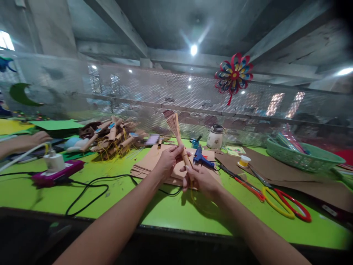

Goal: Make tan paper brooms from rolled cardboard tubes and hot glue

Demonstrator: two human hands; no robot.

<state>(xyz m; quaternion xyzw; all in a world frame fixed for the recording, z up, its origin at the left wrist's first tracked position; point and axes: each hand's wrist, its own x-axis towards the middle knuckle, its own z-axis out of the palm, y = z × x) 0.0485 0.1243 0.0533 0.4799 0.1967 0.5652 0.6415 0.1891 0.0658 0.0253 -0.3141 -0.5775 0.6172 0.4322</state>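
Note:
A pleated brown paper piece [173, 124], shaped like a narrow fan or small broom, is held upright and slightly tilted over the table. My left hand [170, 159] pinches it around the middle, below the flared top. Lower down, my right hand [202, 179] has its fingers closed on the rolled stem. Thin yellow thread [193, 195] dangles beneath the right hand. Behind both hands lies a stack of brown paper sheets [150, 162]. A blue glue gun [202, 158] rests on that stack, just beyond my right hand.
Left are a purple power strip [59, 173], black cable [106, 177], a heap of brown paper pieces [116, 138] and another person's hand [38, 140]. Right are red-handled scissors [248, 187], larger scissors [278, 200], a thread spool [244, 161], a jar [215, 137] and a green basket [306, 156].

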